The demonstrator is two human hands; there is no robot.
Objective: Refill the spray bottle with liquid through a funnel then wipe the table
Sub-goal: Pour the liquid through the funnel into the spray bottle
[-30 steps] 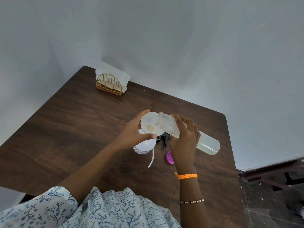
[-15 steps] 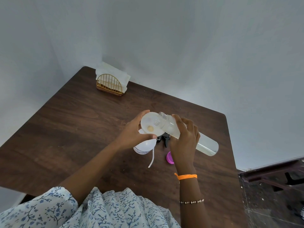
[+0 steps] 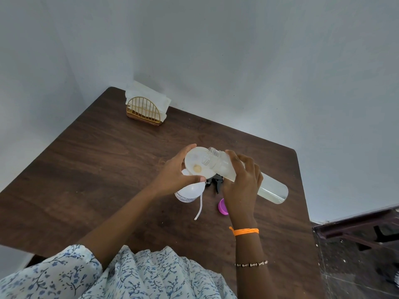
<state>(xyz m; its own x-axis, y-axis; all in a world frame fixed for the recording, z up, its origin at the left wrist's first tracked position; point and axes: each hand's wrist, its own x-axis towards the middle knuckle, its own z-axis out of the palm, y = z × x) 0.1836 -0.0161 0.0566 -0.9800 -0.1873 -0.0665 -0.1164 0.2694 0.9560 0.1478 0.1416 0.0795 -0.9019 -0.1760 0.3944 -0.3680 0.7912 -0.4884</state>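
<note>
A white funnel (image 3: 197, 161) sits in the neck of the white spray bottle (image 3: 190, 192), which stands on the dark wooden table (image 3: 97, 169). My left hand (image 3: 174, 172) grips the funnel's rim between thumb and fingers. My right hand (image 3: 243, 186) grips a clear plastic bottle (image 3: 269, 189) near its neck and holds it tipped on its side, its open mouth over the funnel's bowl. The black spray head (image 3: 217, 182), with its white dip tube (image 3: 199, 207), lies on the table behind the hands, partly hidden. A pink cap (image 3: 222, 207) lies beside my right wrist.
A gold wire holder with white napkins (image 3: 145, 110) stands at the table's far left corner against the wall. White walls close the far and right sides. At the lower right, past the table's edge, are a dark floor and dark furniture (image 3: 356, 234).
The clear bottle's raised far end has shifted slightly. Both hands keep the same grips on funnel and bottle.
</note>
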